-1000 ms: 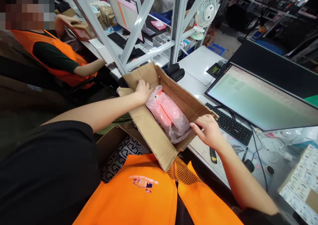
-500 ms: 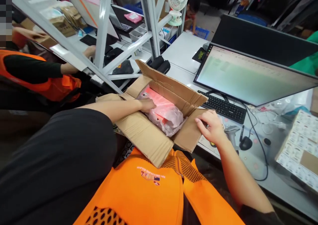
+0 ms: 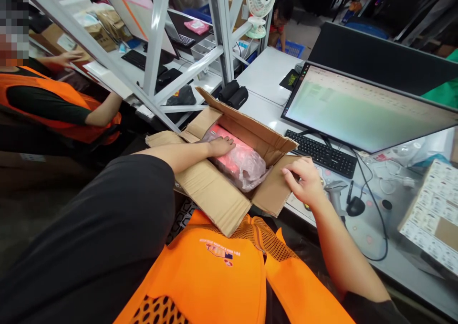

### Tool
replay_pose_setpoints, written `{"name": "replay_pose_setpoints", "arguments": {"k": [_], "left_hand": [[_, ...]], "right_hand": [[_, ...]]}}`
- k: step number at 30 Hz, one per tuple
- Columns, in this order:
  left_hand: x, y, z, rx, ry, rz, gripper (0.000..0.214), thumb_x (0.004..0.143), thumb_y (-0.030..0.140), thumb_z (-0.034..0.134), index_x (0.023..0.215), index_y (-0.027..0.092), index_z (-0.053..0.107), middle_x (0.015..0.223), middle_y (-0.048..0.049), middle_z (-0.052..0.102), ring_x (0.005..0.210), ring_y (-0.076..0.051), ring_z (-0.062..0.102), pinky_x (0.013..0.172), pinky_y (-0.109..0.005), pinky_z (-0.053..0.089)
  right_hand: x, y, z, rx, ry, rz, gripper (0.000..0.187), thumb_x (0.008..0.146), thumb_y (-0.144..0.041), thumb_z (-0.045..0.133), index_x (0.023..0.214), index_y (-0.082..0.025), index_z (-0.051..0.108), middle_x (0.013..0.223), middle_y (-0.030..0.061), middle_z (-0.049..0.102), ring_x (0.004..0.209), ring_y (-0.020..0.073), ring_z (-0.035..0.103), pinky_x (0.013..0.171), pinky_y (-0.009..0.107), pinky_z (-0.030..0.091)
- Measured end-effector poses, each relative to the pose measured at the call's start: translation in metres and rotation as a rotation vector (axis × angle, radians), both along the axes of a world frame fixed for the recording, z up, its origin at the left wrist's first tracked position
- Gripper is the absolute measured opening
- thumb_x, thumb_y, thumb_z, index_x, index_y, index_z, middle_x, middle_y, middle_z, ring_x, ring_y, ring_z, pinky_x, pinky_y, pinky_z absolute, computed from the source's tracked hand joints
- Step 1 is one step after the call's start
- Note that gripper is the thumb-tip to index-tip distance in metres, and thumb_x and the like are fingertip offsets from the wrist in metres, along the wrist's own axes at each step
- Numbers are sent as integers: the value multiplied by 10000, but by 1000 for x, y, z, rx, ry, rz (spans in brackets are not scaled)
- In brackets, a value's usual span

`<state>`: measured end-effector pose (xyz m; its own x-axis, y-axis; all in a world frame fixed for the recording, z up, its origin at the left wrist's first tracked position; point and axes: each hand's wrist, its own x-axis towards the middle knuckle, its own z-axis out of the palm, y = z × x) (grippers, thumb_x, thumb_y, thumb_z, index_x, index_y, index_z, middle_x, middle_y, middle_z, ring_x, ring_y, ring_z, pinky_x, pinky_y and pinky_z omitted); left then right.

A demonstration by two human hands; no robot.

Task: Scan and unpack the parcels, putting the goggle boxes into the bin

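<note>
An open cardboard box (image 3: pixel 216 193) with its flaps spread rests at the edge of the desk in front of me. Inside it lies a pink-red package (image 3: pixel 246 164) wrapped in clear, crinkled plastic. My left hand (image 3: pixel 221 146) reaches over the near side and lies on top of the package, fingers stretched out across the plastic. At the right end, my right hand (image 3: pixel 306 178) grips the edge of a box flap (image 3: pixel 274 185), thumb on its inner face and the other fingers bent at the edge.
Behind the box stand a monitor (image 3: pixel 368 107) and a keyboard (image 3: pixel 322 152). A scanner (image 3: pixel 335 195) and a mouse (image 3: pixel 355 206) lie right of my hand. Metal frame bars (image 3: pixel 157 42) rise at the left, with a co-worker in an orange vest (image 3: pixel 71 99) beyond. A patterned carton (image 3: pixel 432 214) sits far right.
My left hand has shifted slightly right and up along the package, its fingers now flatter on the plastic. My right hand stays at the flap. The co-worker's arms have moved back from the keyboard.
</note>
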<state>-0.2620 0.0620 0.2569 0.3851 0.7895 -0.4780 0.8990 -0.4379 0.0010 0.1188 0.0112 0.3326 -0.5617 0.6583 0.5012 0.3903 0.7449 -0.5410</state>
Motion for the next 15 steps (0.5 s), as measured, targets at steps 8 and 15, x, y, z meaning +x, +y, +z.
{"name": "replay_pose_setpoints", "arguments": {"k": [8,15], "left_hand": [[9,4,43,112,74,116,323,1065,86,443,1306,147,649,1301,-152,705,1084,-244,680,937,-387,528],[-39,-12,167,741,-214,294,277,1173,365,454,1148,114,568,1172,-77,633,1136,-174,598,1086,-381,508]], "right_hand": [[8,-6,-7,38,18,-28,222,1056,-252,587,836,-245,618,706,-5,622,681,186,557,816,397,462],[13,-7,-14,47,87,-44,192,1051,-234,609,863,-245,644,745,1,669,677,185,578,816,399,475]]}}
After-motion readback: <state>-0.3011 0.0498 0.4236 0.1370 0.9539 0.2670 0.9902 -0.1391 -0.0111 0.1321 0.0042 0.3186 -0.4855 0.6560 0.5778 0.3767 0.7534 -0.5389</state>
